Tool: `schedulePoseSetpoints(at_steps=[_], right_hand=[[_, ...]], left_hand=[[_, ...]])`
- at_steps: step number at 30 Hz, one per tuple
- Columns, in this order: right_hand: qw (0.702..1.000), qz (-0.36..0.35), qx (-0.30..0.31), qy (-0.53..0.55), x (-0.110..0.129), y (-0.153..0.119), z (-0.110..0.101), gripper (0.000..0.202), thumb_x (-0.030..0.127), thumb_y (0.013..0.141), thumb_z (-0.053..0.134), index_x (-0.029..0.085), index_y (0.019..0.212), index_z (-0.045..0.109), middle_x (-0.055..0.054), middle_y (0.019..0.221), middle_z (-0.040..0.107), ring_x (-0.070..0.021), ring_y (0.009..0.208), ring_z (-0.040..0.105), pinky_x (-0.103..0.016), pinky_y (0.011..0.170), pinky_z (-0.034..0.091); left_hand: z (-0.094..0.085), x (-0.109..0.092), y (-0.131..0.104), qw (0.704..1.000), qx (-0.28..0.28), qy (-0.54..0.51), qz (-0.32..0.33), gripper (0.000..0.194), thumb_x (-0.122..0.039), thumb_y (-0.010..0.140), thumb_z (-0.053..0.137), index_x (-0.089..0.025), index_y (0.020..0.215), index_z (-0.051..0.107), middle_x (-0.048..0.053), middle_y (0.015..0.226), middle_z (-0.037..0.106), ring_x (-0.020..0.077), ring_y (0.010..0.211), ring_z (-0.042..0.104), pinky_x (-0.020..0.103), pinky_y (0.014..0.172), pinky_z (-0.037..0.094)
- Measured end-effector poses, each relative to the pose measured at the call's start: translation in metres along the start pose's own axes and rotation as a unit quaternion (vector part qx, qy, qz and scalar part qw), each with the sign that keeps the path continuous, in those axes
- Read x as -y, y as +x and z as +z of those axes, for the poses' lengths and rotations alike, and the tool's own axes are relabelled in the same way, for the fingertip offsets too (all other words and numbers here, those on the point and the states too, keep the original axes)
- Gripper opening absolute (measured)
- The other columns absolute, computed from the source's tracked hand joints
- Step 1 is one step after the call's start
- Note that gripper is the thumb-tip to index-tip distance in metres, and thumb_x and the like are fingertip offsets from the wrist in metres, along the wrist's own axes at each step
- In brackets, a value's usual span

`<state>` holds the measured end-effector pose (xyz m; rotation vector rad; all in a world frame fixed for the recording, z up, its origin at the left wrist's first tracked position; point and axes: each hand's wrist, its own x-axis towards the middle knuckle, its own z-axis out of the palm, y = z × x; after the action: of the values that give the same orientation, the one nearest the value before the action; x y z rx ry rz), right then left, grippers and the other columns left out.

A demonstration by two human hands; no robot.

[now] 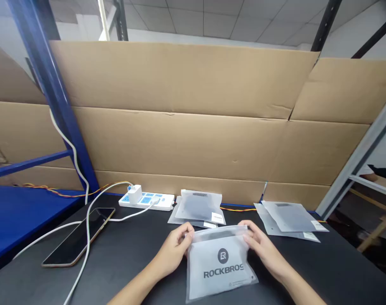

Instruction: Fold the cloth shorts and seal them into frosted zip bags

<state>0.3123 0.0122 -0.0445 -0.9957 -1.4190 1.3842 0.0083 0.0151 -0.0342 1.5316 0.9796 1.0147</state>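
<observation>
A frosted zip bag point(221, 264) printed ROCKBROS is held up over the black tabletop, its zip strip along the top. My left hand point(175, 250) pinches the bag's upper left corner between thumb and fingers. At the upper right corner, my right hand point(259, 243) grips the same strip. The bag looks fairly flat, with something pale inside that I cannot make out. Just beyond my hands lie similar frosted bags with white labels, a stack point(199, 205) in the middle and another stack point(290, 216) to the right.
On the left a phone point(80, 237) lies on the black table point(123, 258), a white cable point(88, 228) crossing it. Behind it sits a white power strip point(162, 202) with plugs in. A pen point(263, 192) leans by the cardboard wall point(186, 144). A blue post point(57, 93) rises at left.
</observation>
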Motion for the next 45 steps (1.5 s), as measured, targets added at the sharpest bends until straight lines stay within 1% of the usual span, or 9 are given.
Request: schedulePoseSetpoints(at_steps=[3,7,11,15,19,27,31,35,45], right_hand=[[0.996,0.008,0.079,0.044,0.001,0.0,0.009,0.035,0.045,0.084,0.074,0.026,0.104,0.052,0.003,0.081,0.062,-0.0167,0.074,0.062,-0.026,0.065,0.045],[0.996,-0.053,-0.05,0.055,0.017,0.03,0.004,0.04,0.046,0.081,0.076,0.026,0.107,0.054,0.0,0.089,0.069,-0.0184,0.073,0.067,-0.029,0.065,0.052],[0.987,-0.085,-0.132,0.025,0.03,0.101,-0.002,0.046,0.049,0.079,0.074,0.025,0.114,0.055,-0.003,0.093,0.072,-0.0244,0.083,0.07,-0.035,0.071,0.057],[0.979,-0.075,-0.184,-0.036,0.011,0.164,0.016,0.034,0.039,0.092,0.066,0.018,0.117,0.061,-0.007,0.104,0.07,-0.0215,0.087,0.069,-0.038,0.076,0.059],[0.967,-0.082,-0.215,-0.108,-0.02,0.187,0.036,0.032,0.033,0.097,0.062,0.017,0.124,0.059,-0.007,0.122,0.064,-0.0214,0.101,0.066,-0.042,0.085,0.058],[0.919,-0.154,-0.279,-0.231,-0.034,0.149,-0.005,0.024,0.039,0.098,0.054,0.017,0.102,0.063,-0.003,0.092,0.066,-0.0175,0.078,0.062,-0.034,0.074,0.053],[0.912,-0.177,-0.167,-0.331,-0.036,0.097,-0.024,0.012,0.031,0.088,0.055,0.022,0.082,0.061,0.001,0.073,0.059,-0.0163,0.06,0.052,-0.029,0.06,0.044],[0.89,-0.182,-0.095,-0.408,-0.037,0.07,-0.023,0.01,0.022,0.086,0.053,0.024,0.08,0.061,-0.001,0.082,0.06,-0.0179,0.07,0.055,-0.028,0.067,0.043],[0.866,-0.161,-0.057,-0.471,-0.033,0.075,-0.026,0.011,0.018,0.088,0.048,0.024,0.086,0.058,-0.001,0.085,0.058,-0.0181,0.075,0.056,-0.03,0.071,0.045]], left_hand=[[0.001,0.007,0.002,0.997,-0.049,-0.066,-0.002,0.049,-0.067,0.088,0.056,-0.02,0.08,0.051,-0.007,0.062,0.046,0.0093,0.052,0.045,0.018,0.049,0.036],[-0.001,0.016,0.008,0.991,0.022,-0.129,-0.043,0.061,-0.076,0.092,0.032,-0.019,0.088,0.053,0.001,0.07,0.062,0.0157,0.051,0.062,0.025,0.05,0.046],[-0.002,0.029,0.013,0.993,0.044,-0.1,-0.041,0.058,-0.072,0.091,0.044,-0.016,0.083,0.056,0.003,0.069,0.066,0.0125,0.046,0.061,0.022,0.049,0.041],[-0.001,0.031,0.011,0.996,0.07,-0.053,-0.028,0.055,-0.067,0.092,0.046,-0.015,0.081,0.058,0.002,0.066,0.065,0.0111,0.045,0.058,0.021,0.049,0.037],[-0.001,0.029,0.009,0.996,0.085,-0.001,-0.018,0.053,-0.066,0.094,0.043,-0.016,0.08,0.057,0.001,0.064,0.063,0.0111,0.045,0.054,0.021,0.05,0.037],[-0.001,0.012,-0.005,0.986,0.099,0.132,0.024,0.037,-0.046,0.101,0.043,-0.018,0.085,0.06,0.002,0.076,0.065,0.0156,0.065,0.058,0.027,0.067,0.044],[0.018,-0.002,-0.003,0.901,0.174,0.35,0.189,0.012,-0.027,0.093,0.057,-0.025,0.103,0.064,0.004,0.111,0.068,0.0233,0.103,0.059,0.037,0.098,0.039],[0.042,0.003,0.019,0.84,0.247,0.4,0.272,0.034,-0.027,0.085,0.069,-0.028,0.118,0.061,0.003,0.131,0.063,0.0247,0.117,0.058,0.037,0.106,0.037],[0.044,0.001,0.027,0.852,0.255,0.39,0.238,0.034,-0.022,0.088,0.065,-0.029,0.121,0.062,0.002,0.136,0.063,0.0238,0.123,0.057,0.036,0.109,0.039]])
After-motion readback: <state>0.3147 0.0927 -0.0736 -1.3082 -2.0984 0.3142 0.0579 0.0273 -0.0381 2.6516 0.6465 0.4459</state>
